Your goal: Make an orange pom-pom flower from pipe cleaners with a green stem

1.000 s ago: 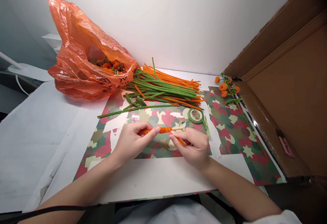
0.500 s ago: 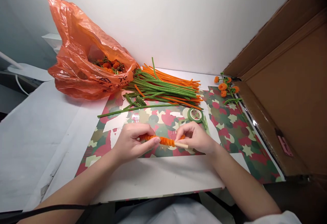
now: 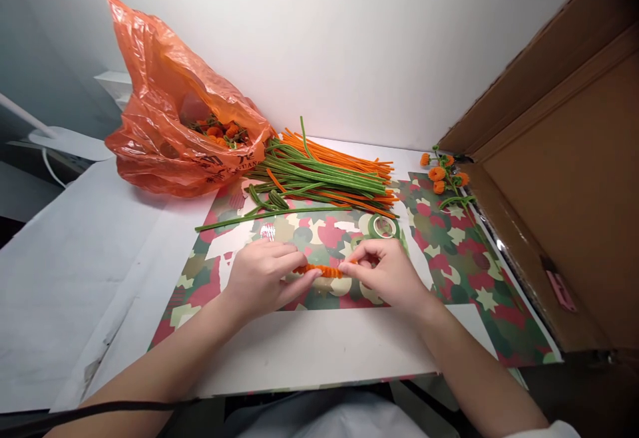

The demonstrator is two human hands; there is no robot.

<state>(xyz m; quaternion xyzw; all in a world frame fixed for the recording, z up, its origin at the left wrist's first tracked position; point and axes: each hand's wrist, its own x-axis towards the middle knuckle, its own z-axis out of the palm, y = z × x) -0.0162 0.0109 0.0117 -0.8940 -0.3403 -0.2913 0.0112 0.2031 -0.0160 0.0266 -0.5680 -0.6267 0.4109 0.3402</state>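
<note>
An orange pipe cleaner (image 3: 327, 271), coiled into a tight ridged spiral, stretches between my two hands above the patterned sheet. My left hand (image 3: 263, 277) is closed around its left part, thumb along the front and fingers over the top. At the right end, my right hand (image 3: 389, 271) pinches the coil with thumb and forefinger; a bit of orange shows above the pinch. No stick can be seen at that end now. Just behind my right hand lies a roll of green tape (image 3: 384, 226).
Green pipe cleaners (image 3: 329, 170) and orange pipe cleaners (image 3: 344, 156) lie heaped at the back. An orange plastic bag (image 3: 164, 152) with orange flowers inside stands back left. Finished orange flowers (image 3: 436, 174) lie by a cardboard wall (image 3: 564, 178), near a pink cutter (image 3: 560, 288).
The pale stick that poked out of the coil at my right hand no longer shows. My right hand has turned over the coil's end, and my left fingers have shifted slightly right.
</note>
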